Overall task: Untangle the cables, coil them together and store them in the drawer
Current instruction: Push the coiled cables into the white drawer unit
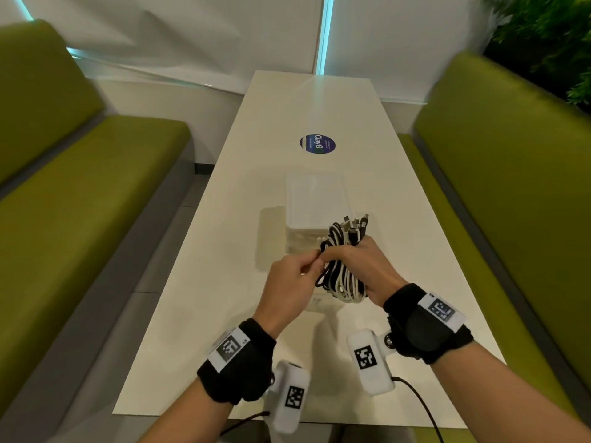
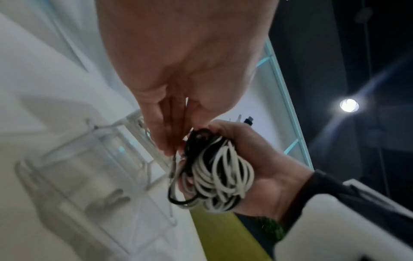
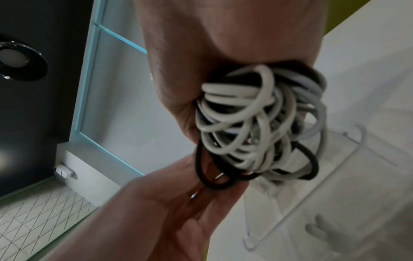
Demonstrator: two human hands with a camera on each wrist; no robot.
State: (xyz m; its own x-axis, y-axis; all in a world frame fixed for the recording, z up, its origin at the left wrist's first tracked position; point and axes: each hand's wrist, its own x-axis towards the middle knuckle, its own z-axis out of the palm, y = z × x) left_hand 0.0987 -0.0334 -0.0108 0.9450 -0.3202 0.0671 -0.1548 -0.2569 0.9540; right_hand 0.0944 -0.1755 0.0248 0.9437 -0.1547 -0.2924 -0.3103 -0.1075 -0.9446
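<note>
A coiled bundle of white and black cables (image 1: 343,266) is held above the white table (image 1: 224,282). My right hand (image 1: 361,266) grips the bundle round its middle, and several plug ends stick up beyond its fingers. My left hand (image 1: 295,279) pinches a black cable at the bundle's left side, close to the right hand's fingertips. The bundle (image 2: 214,173) fills the right palm in the left wrist view. White loops of the bundle (image 3: 257,123) with a black loop beneath show in the right wrist view. A white translucent drawer unit (image 1: 315,206) stands on the table just beyond the hands.
Green benches (image 1: 80,187) flank the table on both sides. A round blue sticker (image 1: 317,143) lies on the table past the drawer unit. White wall panels stand at the far end, and a plant (image 1: 550,43) is at the upper right.
</note>
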